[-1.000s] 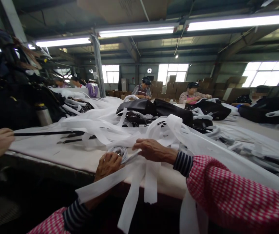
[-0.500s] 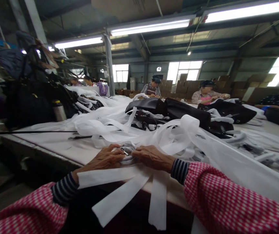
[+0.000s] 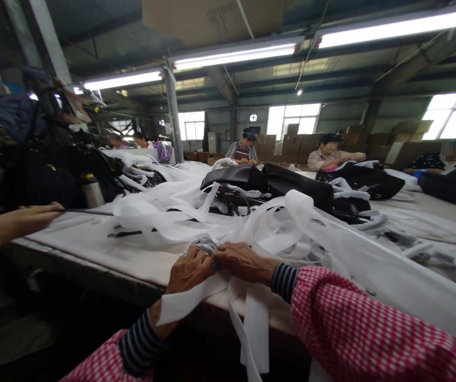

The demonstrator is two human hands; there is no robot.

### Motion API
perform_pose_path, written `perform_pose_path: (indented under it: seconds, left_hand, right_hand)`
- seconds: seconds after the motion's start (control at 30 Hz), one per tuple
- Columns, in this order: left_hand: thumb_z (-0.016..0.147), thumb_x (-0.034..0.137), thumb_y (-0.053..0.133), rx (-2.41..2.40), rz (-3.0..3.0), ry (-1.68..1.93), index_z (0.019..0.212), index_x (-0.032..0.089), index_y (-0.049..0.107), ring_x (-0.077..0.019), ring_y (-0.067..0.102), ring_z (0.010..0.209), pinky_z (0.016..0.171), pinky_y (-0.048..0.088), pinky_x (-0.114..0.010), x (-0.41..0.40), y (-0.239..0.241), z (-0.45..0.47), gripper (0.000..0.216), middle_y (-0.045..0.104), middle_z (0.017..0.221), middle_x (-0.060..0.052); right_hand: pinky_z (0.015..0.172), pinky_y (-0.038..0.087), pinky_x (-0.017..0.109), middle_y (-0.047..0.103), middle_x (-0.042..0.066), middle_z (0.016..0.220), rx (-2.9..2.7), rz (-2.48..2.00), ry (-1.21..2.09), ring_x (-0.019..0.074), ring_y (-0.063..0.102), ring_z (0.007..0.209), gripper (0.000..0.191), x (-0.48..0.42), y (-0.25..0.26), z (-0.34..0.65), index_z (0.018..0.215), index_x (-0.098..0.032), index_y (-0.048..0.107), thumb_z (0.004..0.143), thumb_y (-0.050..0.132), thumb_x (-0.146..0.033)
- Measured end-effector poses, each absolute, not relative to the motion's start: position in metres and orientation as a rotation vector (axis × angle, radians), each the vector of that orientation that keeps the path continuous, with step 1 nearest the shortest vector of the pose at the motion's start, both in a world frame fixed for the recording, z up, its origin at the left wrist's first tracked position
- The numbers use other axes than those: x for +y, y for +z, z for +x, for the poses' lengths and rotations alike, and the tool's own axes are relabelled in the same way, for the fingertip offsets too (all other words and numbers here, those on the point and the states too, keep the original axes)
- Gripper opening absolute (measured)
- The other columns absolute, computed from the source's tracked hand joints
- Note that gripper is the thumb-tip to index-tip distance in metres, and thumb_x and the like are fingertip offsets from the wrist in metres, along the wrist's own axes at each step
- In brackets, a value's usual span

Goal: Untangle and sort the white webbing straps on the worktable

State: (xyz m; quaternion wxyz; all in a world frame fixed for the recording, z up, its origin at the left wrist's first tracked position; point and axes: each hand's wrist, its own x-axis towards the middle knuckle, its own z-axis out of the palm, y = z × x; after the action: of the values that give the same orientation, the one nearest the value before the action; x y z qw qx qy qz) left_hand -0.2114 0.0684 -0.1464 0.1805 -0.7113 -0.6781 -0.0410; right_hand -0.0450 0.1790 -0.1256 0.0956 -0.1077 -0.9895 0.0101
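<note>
Wrapped piece (image 3: 204, 248) (half-hidden by fingers (image 3: 199, 261))

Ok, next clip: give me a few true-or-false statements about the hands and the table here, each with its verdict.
1. Both hands, left hand and right hand, meet on a small bundle among white strips. True.
2. The strips lie flat and none hang over the table edge. False: several hang over.
3. Black bags lie further back. True.
4. Another person's hand at the left holds a red cup. False: it holds a thin dark strap.
</note>
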Motion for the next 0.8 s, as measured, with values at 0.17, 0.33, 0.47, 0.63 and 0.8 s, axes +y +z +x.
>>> perform_pose_path:
  seconds: [0.17, 0.33, 0.47, 0.63, 0.8]
  left_hand:
    - [0.099, 0.024, 0.058, -1.851, -2.019, -0.104, 0.097, 0.017, 0.072, -0.0279, 0.065, 0.101, 0.068, 0.051, -0.031, 0.074, -0.154, -0.216, 0.016, 0.071, 0.094, -0.009]
    - [0.100, 0.025, 0.055, -1.680, -2.080, -0.070, 0.090, 0.016, 0.072, -0.0271, 0.063, 0.099, 0.073, 0.049, -0.031, 0.077, -0.157, -0.225, 0.022, 0.070, 0.091, -0.009]
    - [0.099, 0.012, 0.048, -1.558, -2.112, -0.070, 0.086, 0.017, 0.072, -0.0265, 0.061, 0.094, 0.067, 0.043, -0.031, 0.081, -0.156, -0.235, 0.027, 0.068, 0.087, -0.010]
    - [0.095, 0.000, 0.039, -1.397, -2.054, -0.031, 0.089, 0.016, 0.074, -0.0288, 0.062, 0.091, 0.068, 0.045, -0.037, 0.078, -0.159, -0.235, 0.039, 0.069, 0.090, -0.011]
    - [0.090, -0.004, 0.034, -1.377, -1.988, -0.045, 0.106, 0.010, 0.075, -0.0358, 0.063, 0.104, 0.077, 0.049, -0.046, 0.065, -0.164, -0.224, 0.046, 0.071, 0.106, -0.018]
  right_hand:
    - [0.079, 0.046, 0.029, 0.066, 0.007, 0.115, -2.913, -0.290, 0.090, 0.0210, 0.062, 0.101, 0.032, 0.181, -0.120, -0.032, 0.128, -0.019, 0.060, 0.097, 0.059, -0.012]
    - [0.092, 0.049, 0.038, 0.059, 0.014, 0.132, -2.942, -0.408, 0.089, 0.0281, 0.058, 0.114, 0.065, 0.200, -0.095, 0.032, 0.151, -0.019, 0.045, 0.092, 0.073, -0.025]
    - [0.095, 0.049, 0.041, 0.060, 0.014, 0.125, -2.935, -0.604, 0.025, 0.0281, 0.059, 0.112, 0.046, 0.216, -0.070, 0.094, 0.137, -0.016, 0.059, 0.093, 0.071, -0.024]
    - [0.096, 0.048, 0.045, 0.062, 0.014, 0.122, -2.765, -0.799, 0.039, 0.0297, 0.059, 0.114, 0.037, 0.228, -0.051, 0.137, 0.132, -0.016, 0.063, 0.096, 0.067, -0.025]
    - [0.094, 0.047, 0.038, 0.066, 0.011, 0.119, -2.636, -0.830, 0.100, 0.0249, 0.063, 0.107, 0.030, 0.232, -0.050, 0.139, 0.123, -0.016, 0.068, 0.093, 0.070, -0.021]
